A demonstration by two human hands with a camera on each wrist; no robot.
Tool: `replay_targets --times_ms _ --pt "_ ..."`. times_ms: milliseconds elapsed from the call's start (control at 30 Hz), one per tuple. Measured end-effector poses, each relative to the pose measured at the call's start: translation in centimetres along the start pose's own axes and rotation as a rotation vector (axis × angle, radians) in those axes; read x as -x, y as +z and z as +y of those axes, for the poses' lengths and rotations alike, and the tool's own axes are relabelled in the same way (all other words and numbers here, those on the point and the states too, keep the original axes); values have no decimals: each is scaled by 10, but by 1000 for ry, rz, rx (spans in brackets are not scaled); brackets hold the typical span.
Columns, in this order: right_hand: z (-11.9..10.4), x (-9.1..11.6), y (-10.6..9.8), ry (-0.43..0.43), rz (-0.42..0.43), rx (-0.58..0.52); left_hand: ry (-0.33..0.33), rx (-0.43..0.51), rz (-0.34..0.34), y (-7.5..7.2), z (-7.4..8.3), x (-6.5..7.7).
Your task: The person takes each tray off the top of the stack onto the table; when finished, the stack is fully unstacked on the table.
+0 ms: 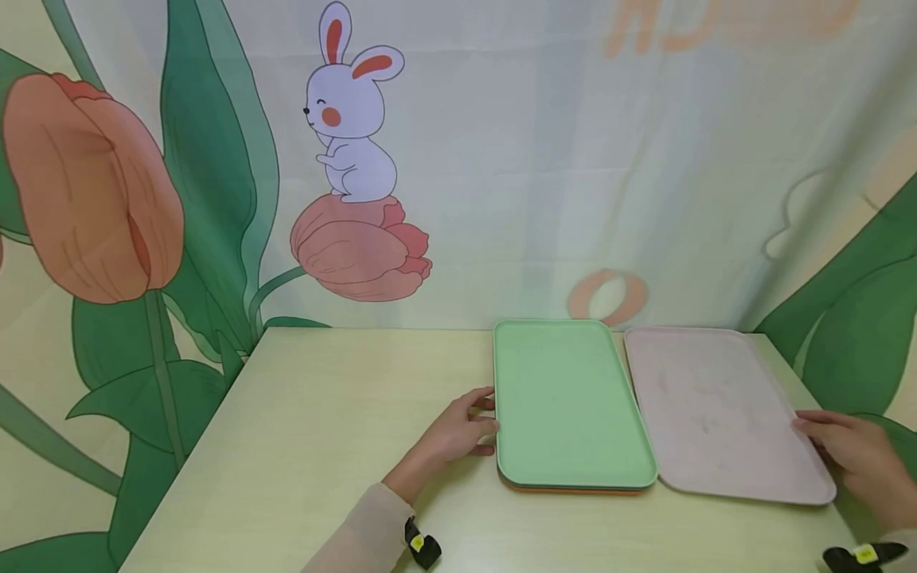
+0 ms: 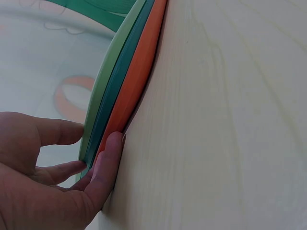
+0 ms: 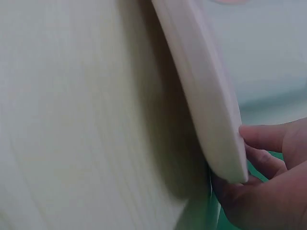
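Note:
A stack of rectangular trays lies on the table, with a light green tray on top. Below it show the edges of a teal tray and an orange tray. My left hand touches the stack's left side with its fingertips, spread along the stacked rims. Right beside the stack is a pale pinkish tray, its surface faintly marked. My right hand grips that tray's right edge, thumb at the rim and fingers beneath. In the right wrist view a dark shadow lies under its raised side.
The pale wooden table extends left of the stack. Behind it hangs a printed curtain with a rabbit and tulips. The pinkish tray's right edge comes close to the table's right edge.

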State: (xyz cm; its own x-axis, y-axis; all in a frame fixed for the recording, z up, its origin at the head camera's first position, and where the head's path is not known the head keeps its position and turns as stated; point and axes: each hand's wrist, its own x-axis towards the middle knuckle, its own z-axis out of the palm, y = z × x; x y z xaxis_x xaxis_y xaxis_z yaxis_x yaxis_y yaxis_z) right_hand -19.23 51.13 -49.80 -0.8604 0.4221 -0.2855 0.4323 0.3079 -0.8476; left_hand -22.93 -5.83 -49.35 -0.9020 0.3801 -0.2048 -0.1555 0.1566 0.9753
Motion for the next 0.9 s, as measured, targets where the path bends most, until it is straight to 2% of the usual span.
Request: replay_targets --times_ms 133,300,633,900 --pt "-3 -2 9 -82 74 223 -1 -1 4 -2 -1 1" --pt "-3 -8 12 -113 104 348 -1 4 0 -4 -1 1" --pt "-17 -5 12 -82 184 408 4 6 -3 -2 -1 -2" --pt "-18 -5 13 -44 228 386 9 2 0 -1 -2 -2"
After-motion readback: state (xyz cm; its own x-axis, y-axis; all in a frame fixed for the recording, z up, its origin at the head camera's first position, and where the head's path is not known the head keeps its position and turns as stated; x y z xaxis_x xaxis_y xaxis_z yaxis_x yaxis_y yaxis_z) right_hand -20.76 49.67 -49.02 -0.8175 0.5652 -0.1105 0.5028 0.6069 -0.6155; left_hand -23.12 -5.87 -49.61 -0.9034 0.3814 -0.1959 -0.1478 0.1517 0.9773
